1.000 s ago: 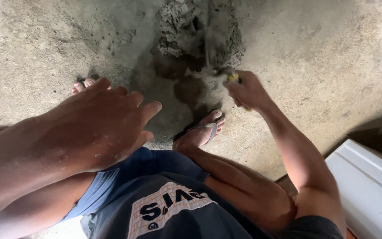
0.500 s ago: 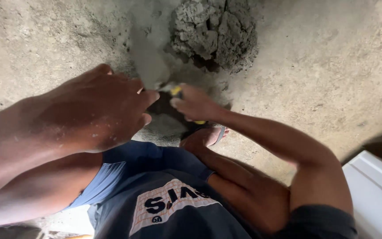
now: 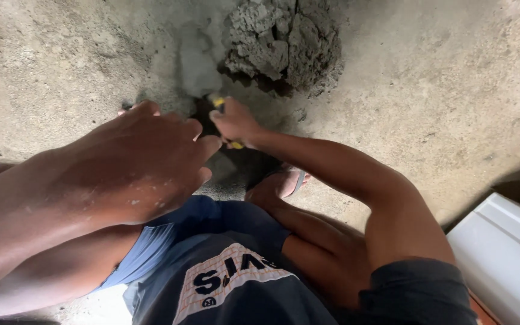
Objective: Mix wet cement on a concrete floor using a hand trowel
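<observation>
Yellow-handled tool point(image 3: 224, 120) inside right hand point(image 3: 236, 123) grip, mortar heap point(image 3: 284, 42) just beyond

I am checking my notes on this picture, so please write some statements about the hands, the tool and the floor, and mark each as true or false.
1. The right hand grips a tool with a yellow handle. True.
2. The left hand holds a hammer. False: it holds nothing; its fingers are loosely spread, close to the right hand.
3. A heap of grey mortar lumps lies on the concrete floor beyond the hands. True.
4. The person wears closed boots. False: the visible foot wears an open sandal.
5. A white panel shows at the lower right edge. True.
6. The heap rests on the person's knee. False: it lies on the floor.
</observation>
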